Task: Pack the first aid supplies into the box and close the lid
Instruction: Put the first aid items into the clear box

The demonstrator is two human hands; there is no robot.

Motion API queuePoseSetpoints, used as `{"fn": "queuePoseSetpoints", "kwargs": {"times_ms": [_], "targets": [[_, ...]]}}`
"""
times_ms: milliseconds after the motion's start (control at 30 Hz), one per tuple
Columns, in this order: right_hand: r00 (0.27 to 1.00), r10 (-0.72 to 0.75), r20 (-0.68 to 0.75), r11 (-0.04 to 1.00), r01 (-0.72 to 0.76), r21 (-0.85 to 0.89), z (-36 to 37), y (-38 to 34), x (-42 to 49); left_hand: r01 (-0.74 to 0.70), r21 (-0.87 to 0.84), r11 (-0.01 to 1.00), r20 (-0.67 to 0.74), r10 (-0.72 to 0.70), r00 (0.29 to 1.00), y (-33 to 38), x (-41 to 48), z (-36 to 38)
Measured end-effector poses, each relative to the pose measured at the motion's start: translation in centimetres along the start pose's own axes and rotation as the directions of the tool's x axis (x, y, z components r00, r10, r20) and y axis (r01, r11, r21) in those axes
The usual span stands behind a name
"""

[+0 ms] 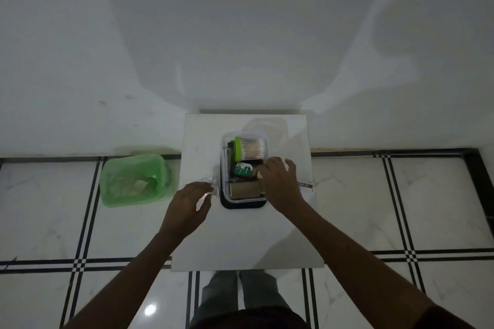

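Nearest you, your left hand [190,203] hovers over the white desk [240,243] just left of the box, fingers loosely curled around something clear and crinkled [208,186], perhaps a plastic wrapper; I cannot tell whether it is truly gripped. Your right hand [280,181] lies spread over the right rim of the clear box [227,168], holding nothing that shows. The box sits mid-desk on a dark base [242,205], already carrying a brown flat pack [244,190], a green and white packet [242,168] and, farthest in, a cotton swab jar [250,147] lying on its side. Expect everything to be light, the thin walls to flex, and the jar to roll. Beyond lies what looks like the clear lid [267,125]; take it by its edges.
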State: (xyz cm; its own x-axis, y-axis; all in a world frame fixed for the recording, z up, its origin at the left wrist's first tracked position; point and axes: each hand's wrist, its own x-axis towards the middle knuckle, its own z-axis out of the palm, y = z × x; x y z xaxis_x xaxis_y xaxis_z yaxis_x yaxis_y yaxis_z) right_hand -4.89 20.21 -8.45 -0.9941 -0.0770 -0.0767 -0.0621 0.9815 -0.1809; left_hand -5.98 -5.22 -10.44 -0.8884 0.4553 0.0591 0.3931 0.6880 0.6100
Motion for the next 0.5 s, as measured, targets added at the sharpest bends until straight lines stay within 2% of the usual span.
{"fn": "queuePoseSetpoints", "kwargs": {"times_ms": [200,300,367,433,500], "targets": [[0.999,-0.018,0.037,1.000,0.019,-0.011,0.3,0.4,0.7,0.165,0.090,0.982,0.112,-0.175,0.978,-3.0,0.6,0.8],[0.999,-0.017,-0.046,0.999,0.019,0.042,0.3,-0.1,1.6,0.210,0.153,0.966,0.205,-0.239,0.949,-4.2,0.9,1.8],[0.980,0.073,-0.187,0.981,-0.037,0.191,-0.3,-0.1,1.7,0.217,0.197,0.956,0.259,-0.264,0.929,-4.6,1.0,2.2],[0.921,0.271,-0.278,0.909,-0.151,0.388,-0.8,0.6,1.3,0.219,0.228,0.949,0.270,-0.278,0.922,-5.1,1.3,2.5],[0.880,0.432,-0.199,0.822,-0.292,0.489,-0.8,2.2,0.5,0.202,0.255,0.946,0.269,-0.270,0.924,-5.4,1.7,2.7]]}}
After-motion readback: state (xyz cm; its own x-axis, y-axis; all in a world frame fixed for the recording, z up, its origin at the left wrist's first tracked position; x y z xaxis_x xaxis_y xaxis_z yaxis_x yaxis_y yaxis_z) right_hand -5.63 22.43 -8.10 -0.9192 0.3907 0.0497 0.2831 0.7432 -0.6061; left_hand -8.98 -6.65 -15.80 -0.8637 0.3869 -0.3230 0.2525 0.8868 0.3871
